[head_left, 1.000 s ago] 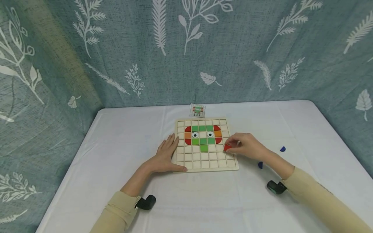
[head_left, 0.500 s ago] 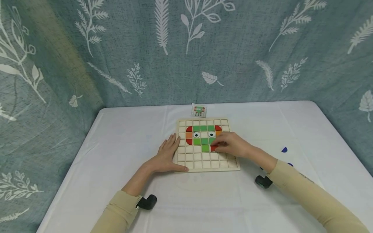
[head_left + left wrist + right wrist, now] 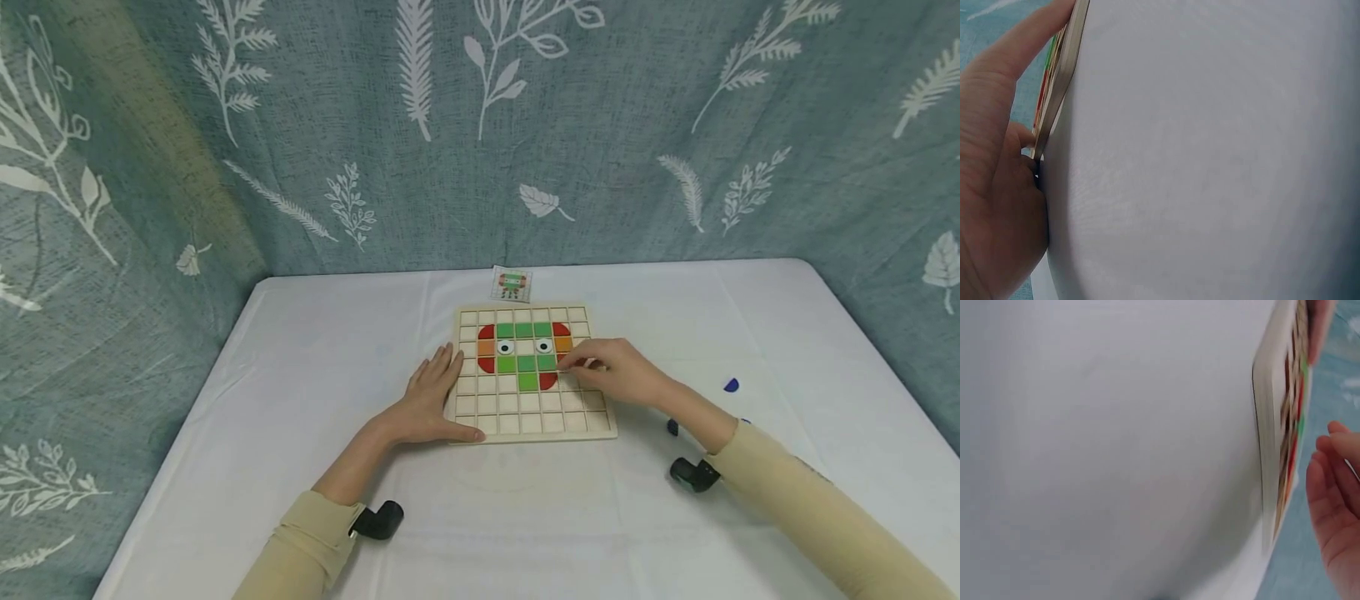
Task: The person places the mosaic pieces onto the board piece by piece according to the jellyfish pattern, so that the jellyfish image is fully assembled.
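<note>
A wooden grid board (image 3: 487, 425) lies on the table, holding green, orange and red tiles and two eye tiles. My left hand (image 3: 431, 404) rests along its left edge, fingers extended and thumb at the near corner. In the head view, a red rounded tile (image 3: 547, 382) sits in a cell to the right of the lowest green tile (image 3: 528, 382). Just to the right of that tile, my right hand (image 3: 618, 371) hovers over the board's right side, partly covering other tiles. Its fingers (image 3: 1329, 487) are loosely bent in the right wrist view, with no tile visible between them.
Behind the board lies a small picture card (image 3: 512, 284) with a similar coloured figure. Right of the board are dark blue rounded pieces (image 3: 731, 385), one partly hidden by the right forearm. A patterned curtain (image 3: 600, 150) stands behind the white table (image 3: 337, 333).
My right hand carried the red tile leftward over the board, let it go beside the lowest green tile, then drew back slightly right. The left hand stayed in place.
</note>
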`<state>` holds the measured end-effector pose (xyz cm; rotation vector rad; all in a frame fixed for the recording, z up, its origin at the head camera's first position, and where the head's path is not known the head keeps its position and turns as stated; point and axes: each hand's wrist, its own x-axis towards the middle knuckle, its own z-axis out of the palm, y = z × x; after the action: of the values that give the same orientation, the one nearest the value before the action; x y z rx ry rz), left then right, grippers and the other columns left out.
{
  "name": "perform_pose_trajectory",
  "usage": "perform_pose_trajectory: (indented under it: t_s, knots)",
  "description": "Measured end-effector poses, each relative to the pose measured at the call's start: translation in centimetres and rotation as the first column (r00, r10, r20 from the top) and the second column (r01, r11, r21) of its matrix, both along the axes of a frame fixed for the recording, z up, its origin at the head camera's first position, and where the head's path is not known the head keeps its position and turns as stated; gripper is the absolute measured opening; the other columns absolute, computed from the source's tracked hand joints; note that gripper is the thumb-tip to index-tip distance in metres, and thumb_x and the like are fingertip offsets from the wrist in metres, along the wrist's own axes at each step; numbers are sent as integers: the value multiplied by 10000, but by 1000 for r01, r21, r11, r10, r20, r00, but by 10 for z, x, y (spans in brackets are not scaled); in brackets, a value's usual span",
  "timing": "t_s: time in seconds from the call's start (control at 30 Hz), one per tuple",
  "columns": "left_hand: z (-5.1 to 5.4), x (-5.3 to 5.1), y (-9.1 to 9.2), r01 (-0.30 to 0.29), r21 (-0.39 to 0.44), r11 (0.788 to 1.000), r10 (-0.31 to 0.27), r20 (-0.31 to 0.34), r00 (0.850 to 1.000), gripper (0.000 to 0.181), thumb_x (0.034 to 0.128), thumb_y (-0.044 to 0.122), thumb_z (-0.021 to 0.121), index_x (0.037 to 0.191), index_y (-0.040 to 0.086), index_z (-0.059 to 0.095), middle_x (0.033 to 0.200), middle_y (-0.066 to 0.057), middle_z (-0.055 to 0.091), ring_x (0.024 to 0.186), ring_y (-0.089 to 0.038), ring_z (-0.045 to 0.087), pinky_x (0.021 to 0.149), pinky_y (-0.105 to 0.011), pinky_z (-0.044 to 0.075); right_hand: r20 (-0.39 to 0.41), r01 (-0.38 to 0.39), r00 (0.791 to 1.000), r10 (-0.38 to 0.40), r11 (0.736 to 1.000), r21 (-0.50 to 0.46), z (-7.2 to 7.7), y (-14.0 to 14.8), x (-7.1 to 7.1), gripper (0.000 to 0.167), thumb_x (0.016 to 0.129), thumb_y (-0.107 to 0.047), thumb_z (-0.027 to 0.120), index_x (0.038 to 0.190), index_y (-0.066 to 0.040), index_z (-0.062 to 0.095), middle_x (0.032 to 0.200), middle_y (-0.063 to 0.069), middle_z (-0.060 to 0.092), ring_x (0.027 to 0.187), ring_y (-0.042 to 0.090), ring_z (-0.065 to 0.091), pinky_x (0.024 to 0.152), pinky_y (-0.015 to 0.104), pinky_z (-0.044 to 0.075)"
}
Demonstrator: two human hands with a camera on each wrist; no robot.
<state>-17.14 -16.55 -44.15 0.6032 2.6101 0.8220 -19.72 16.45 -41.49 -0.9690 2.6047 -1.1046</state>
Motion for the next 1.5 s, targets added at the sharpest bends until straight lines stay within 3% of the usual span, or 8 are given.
perform_pose_trajectory:
  t_s: [0.17,0.37,0.57,0.73,1.03,1.2,1.5]
  knots:
    - [0,-1,1,-4,-3,1000,4,6,1000,1264,706,545,811,1558,12,44,1622,-154,-70,1484,-274,-100,1175,-494,-30,14,93,995,-94,995,43,4,49,15,169,962,-90,623,1093,-101,728,1064,6,702,984,183,650,810,324,553]
    - [0,-1,2,-3,-2,1000,3,10,1000,1260,709,539,810,1556,6,45,1621,-159,-70,1484,-276,-98,1176,-490,-30,26,175,983,-181,972,157,11,109,45,163,910,-128,703,1067,-90,722,999,-29,685,885,127,625,740,284,551]
    - [-1,-2,1,-6,-5,1000,6,1,1000,1264,704,545,807,1556,3,46,1621,-161,-69,1484,-281,-97,1175,-488,-32,-6,227,973,-231,948,221,4,131,65,288,798,-138,813,1050,-65,692,917,-76,645,826,98,586,716,269,541]
    - [-2,-2,0,-7,-9,1000,7,1,1000,1264,706,550,802,1558,13,38,1622,-149,-78,1484,-270,-104,1176,-480,-39,-49,261,965,-256,945,198,-4,124,67,278,786,-46,798,1040,-59,687,864,-80,629,787,86,570,721,268,544]
    - [-3,-2,1,-8,-2,1000,8,7,1000,1277,695,559,808,1559,15,40,1623,-142,-77,1484,-265,-106,1177,-481,-37,-29,308,951,-308,937,167,-6,108,59,252,822,-68,777,1059,-78,692,916,-40,661,841,130,609,750,270,553]
    - [-2,-1,1,-9,-2,1000,9,3,1000,1264,702,547,809,1558,9,49,1623,-150,-68,1485,-274,-97,1176,-488,-31,-12,242,970,-241,966,96,-3,82,46,227,827,-53,767,1039,-94,697,955,-32,674,863,134,621,770,300,557]
    - [-1,0,1,-5,-11,1000,5,1,1000,1270,704,563,801,1560,21,36,1624,-139,-76,1483,-254,-111,1178,-476,-34,33,83,996,-84,996,26,3,5,20,199,827,-82,774,1012,-102,703,926,-51,680,844,113,614,773,278,551]
